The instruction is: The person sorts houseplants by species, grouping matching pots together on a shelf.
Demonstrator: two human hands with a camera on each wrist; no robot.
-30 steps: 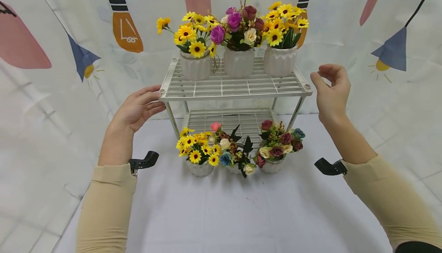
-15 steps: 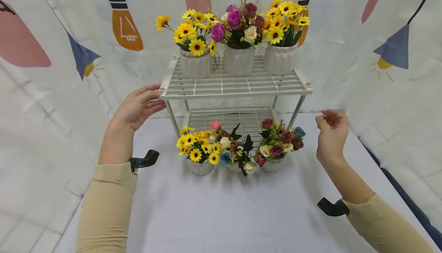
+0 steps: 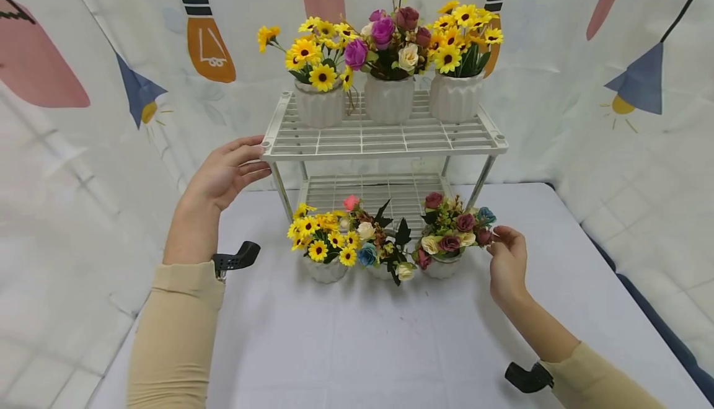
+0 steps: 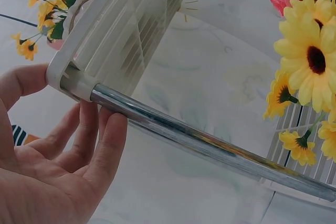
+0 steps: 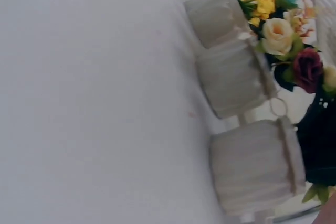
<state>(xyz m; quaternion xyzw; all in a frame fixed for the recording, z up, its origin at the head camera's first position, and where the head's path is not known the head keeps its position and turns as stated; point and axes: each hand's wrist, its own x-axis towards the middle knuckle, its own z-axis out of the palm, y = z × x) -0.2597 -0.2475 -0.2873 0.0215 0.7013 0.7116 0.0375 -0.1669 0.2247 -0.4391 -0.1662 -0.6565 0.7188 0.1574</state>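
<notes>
A white two-tier wire rack (image 3: pixel 385 153) on chrome posts stands on the table. My left hand (image 3: pixel 223 170) holds its upper left front corner; in the left wrist view fingers lie against the shelf corner and the chrome post (image 4: pixel 173 127). My right hand (image 3: pixel 509 266), fingers loosely bent, is beside the right-hand front pot (image 3: pixel 444 268) of dark red and cream roses, at the edge of its flowers. Whether it touches them is unclear. Left of that pot stand a mixed-flower pot (image 3: pixel 382 271) and a yellow sunflower pot (image 3: pixel 326 270).
On the top shelf stand three white pots: yellow sunflowers (image 3: pixel 320 106) at left, purple and red roses (image 3: pixel 388 100) in the middle, sunflowers (image 3: pixel 456 99) at right. A white cloth (image 3: pixel 357 347) covers the table. A printed curtain (image 3: pixel 251 0) hangs behind.
My right hand has come down from beside the top shelf's right corner, then in leftward to the front right flower pot. The left hand stays at the rack corner.
</notes>
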